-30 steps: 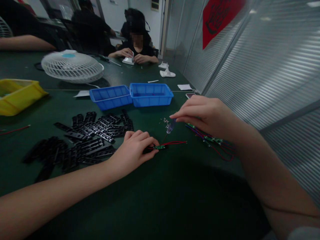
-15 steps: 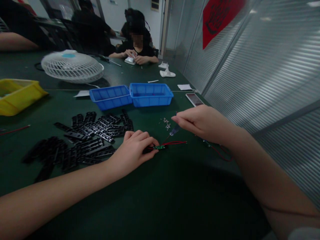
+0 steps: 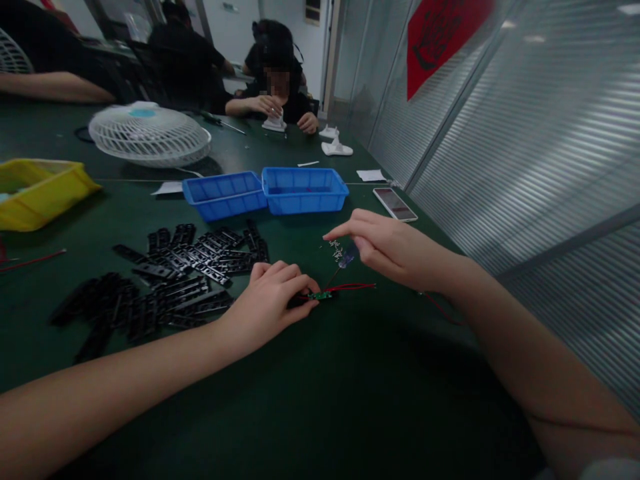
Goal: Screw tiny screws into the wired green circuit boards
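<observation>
Low over the table, my left hand [image 3: 277,297] pinches a small green circuit board [image 3: 321,295] between thumb and fingers. Red wires [image 3: 353,287] run out from the board to the right. My right hand [image 3: 387,247] is closed round a screwdriver with a clear handle [image 3: 346,257], its index finger stretched out to the left. The screwdriver leans, and its thin shaft points down at the board; whether the tip touches cannot be made out. Just behind the handle lies a scatter of tiny screws [image 3: 336,248].
Many black plastic strips [image 3: 200,257] lie heaped on the left. Two blue bins [image 3: 305,191] stand behind them, with a yellow bin [image 3: 45,193] further left. A white fan head [image 3: 150,137] and a phone [image 3: 395,203] lie on the table. A person [image 3: 277,87] sits opposite, handling a white part.
My right index finger has stretched out from the closed grip toward the screws. My left hand and the board stay put. The person opposite has moved their hands apart.
</observation>
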Available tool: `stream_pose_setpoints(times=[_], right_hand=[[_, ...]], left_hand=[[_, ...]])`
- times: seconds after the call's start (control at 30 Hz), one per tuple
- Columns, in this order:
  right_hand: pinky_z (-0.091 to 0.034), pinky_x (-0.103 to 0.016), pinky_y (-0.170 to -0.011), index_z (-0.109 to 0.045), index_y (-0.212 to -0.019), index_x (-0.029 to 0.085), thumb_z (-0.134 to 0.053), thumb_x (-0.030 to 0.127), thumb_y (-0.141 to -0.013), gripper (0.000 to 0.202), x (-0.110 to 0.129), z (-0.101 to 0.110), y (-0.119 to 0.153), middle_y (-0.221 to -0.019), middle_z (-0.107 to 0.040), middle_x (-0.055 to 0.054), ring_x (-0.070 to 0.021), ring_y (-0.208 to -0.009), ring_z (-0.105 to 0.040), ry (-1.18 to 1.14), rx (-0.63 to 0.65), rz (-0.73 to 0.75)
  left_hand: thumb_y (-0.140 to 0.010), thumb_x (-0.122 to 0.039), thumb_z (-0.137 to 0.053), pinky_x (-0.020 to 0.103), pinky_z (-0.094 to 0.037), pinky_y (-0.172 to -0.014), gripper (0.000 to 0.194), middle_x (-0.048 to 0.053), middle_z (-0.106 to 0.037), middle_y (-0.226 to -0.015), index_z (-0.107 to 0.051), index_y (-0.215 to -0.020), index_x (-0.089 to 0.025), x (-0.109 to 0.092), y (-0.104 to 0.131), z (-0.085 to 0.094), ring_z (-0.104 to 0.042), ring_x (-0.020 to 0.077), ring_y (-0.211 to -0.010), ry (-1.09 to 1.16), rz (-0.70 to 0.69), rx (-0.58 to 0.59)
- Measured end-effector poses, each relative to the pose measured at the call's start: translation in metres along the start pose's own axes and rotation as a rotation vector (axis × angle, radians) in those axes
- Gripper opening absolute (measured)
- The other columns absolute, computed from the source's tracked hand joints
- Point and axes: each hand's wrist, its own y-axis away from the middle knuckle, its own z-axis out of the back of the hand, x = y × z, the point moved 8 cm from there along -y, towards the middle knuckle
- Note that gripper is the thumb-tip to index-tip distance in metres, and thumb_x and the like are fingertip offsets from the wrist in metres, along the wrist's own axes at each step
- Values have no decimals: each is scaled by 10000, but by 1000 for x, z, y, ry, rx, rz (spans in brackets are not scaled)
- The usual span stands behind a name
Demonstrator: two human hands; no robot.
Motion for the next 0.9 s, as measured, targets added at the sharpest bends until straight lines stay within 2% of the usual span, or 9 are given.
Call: stream_pose_setpoints(times=[0.1, 0.2, 0.27, 0.43, 0.6, 0.77, 0.9], right_hand=[[-421, -251, -664, -481, -1137, 132, -418, 222, -944, 222, -4, 6, 0, -900, -568, -36, -116, -737, -536, -137, -93, 24], [-418, -221, -618, -522, -978, 154, -524, 301, -920, 158, -9, 11, 0, -828, -567, -4, -90, -680, -531, -201, -174, 43], [-419, -211, -607, -555, -947, 156, -556, 319, -904, 168, -11, 14, 1, -830, -586, -3, -88, -692, -546, -217, -184, 47], [-429, -217, -619, -566, -1036, 157, -552, 328, -906, 216, -15, 16, 2, -929, -635, -32, -113, -804, -608, -269, -110, 6], [-402, -218, -627, -564, -974, 159, -557, 383, -897, 237, -16, 17, 1, -875, -623, -19, -110, -768, -585, -187, -64, 0], [-335, -221, -581, -550, -904, 167, -451, 431, -942, 285, -16, 10, 1, -709, -577, 19, -92, -625, -513, -58, 46, -36], [-257, -237, -527, -576, -729, 175, -338, 472, -970, 451, -15, 6, 2, -555, -503, 33, -83, -507, -437, 144, 60, -80]], left_hand=[[-884, -374, -573, 361, -241, -773, 157, -7, -588, -892, -603, -1007, -282, 0, 0, 1, -492, 205, -915, 3, 1, 1], [-884, -374, -570, 357, -242, -770, 163, -2, -592, -900, -604, -1008, -275, 0, 0, 1, -491, 205, -915, 4, 1, 2], [-884, -374, -570, 356, -242, -771, 166, -2, -594, -900, -605, -1009, -271, 0, 0, 1, -491, 205, -913, 5, -3, -2], [-879, -372, -576, 359, -242, -770, 166, -4, -598, -903, -608, -1009, -274, 1, -1, 0, -495, 205, -909, 11, -8, -10], [-880, -370, -578, 362, -241, -768, 158, -6, -597, -902, -606, -1008, -281, 1, 0, 1, -495, 207, -916, 8, 0, -7], [-882, -375, -577, 360, -240, -769, 161, -8, -591, -907, -603, -1010, -282, 1, -1, 0, -495, 208, -918, 9, 3, 5], [-879, -370, -581, 362, -239, -767, 157, -10, -591, -898, -606, -1007, -283, 1, -1, 0, -496, 206, -915, 4, 0, -3]])
